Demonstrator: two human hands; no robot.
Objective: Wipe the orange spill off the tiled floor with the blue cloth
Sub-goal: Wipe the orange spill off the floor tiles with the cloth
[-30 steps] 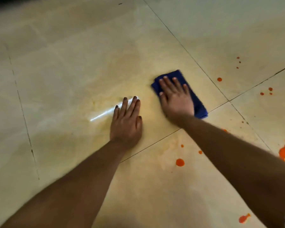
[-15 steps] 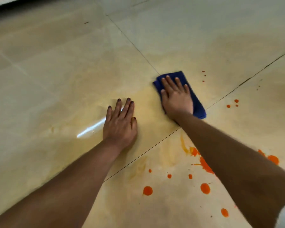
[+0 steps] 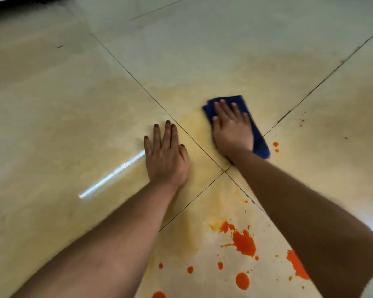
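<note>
- The tiled floor (image 3: 52,104) is glossy cream, its grout lines crossing near the middle; a pale orange smear spreads around that crossing.
- The orange spill (image 3: 243,241) sits at five o'clock, a big blot ringed by scattered drops.
- The left hand (image 3: 166,153) lies flat on bare tile, fingers straight and close together.
- The right hand (image 3: 232,130) presses flat on the cloth, fingers extended.
- The blue cloth (image 3: 261,143), folded, lies at one o'clock beneath that hand.
- No writing or labels are readable anywhere.

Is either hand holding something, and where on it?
Neither grips anything. The right hand presses flat on the middle of the blue cloth, fingers straight. The left hand rests flat on the tiled floor.
</note>
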